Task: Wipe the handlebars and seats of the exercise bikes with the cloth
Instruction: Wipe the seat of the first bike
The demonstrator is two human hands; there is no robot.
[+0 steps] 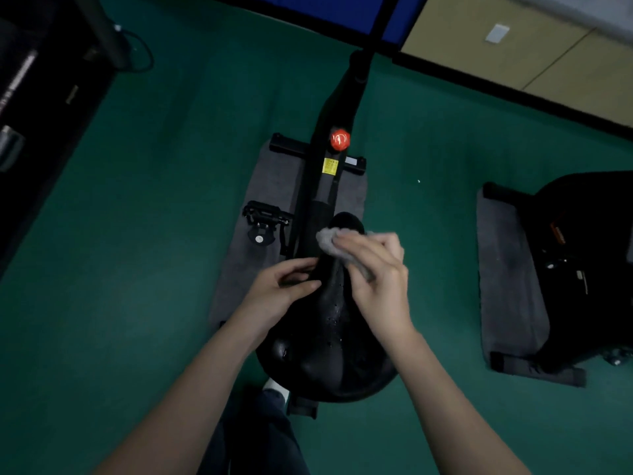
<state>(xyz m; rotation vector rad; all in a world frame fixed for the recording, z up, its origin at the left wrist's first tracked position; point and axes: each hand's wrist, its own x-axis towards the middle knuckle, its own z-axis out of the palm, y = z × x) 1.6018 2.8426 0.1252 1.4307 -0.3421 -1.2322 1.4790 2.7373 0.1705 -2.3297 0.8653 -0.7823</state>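
Right grip (376, 269) bunches cloth (327, 240) — on seat (329, 323) nose | left grip (281, 289) clasps seat edge

We look down on the seat (325, 341) of the exercise bike (337, 97): black, broad at the end near us, narrowing to a nose that points away, with small glinting specks along its middle. The cloth (327, 240) is grey and bunched, and it lies on the narrow front part of the seat, pinched in our right hand (376, 272). Our left hand (284, 289) grips the seat's left edge, just beside it. The bike's black frame runs away from under the seat and carries a red knob (339, 139) and a yellow label (330, 166). A black pedal (263, 216) sticks out to the left. A second bike (582, 252), also black, stands well apart on the right, only partly in view.
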